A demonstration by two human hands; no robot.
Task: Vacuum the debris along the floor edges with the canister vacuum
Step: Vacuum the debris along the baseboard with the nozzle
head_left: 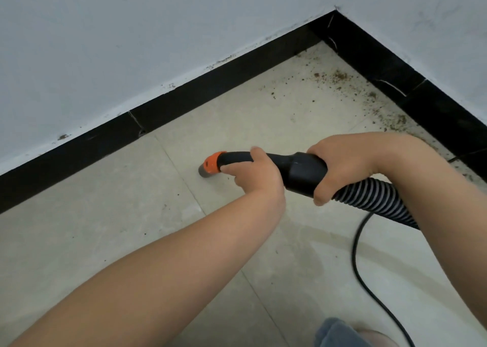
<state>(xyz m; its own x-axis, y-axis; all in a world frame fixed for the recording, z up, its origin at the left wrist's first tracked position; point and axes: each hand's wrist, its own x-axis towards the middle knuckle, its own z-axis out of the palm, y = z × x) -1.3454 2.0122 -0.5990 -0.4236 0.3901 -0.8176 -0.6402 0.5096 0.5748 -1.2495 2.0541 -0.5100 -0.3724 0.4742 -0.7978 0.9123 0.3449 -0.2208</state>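
Note:
Both my hands hold the black vacuum handle (297, 170). My left hand (257, 173) grips its thin front part just behind the orange collar (213, 162). My right hand (340, 159) grips the thick rear part where the ribbed hose (376, 201) joins. The grey nozzle tip (205, 173) points down at the beige tile floor (105, 228), a short way from the black baseboard (158, 115). Brown debris (340, 76) lies scattered in the corner and along the right-hand baseboard. The canister is out of view.
White walls (105, 43) meet at a corner at the upper right. A black power cord (361, 262) curves over the floor at the lower right. Part of my leg in blue fabric (340, 333) shows at the bottom edge.

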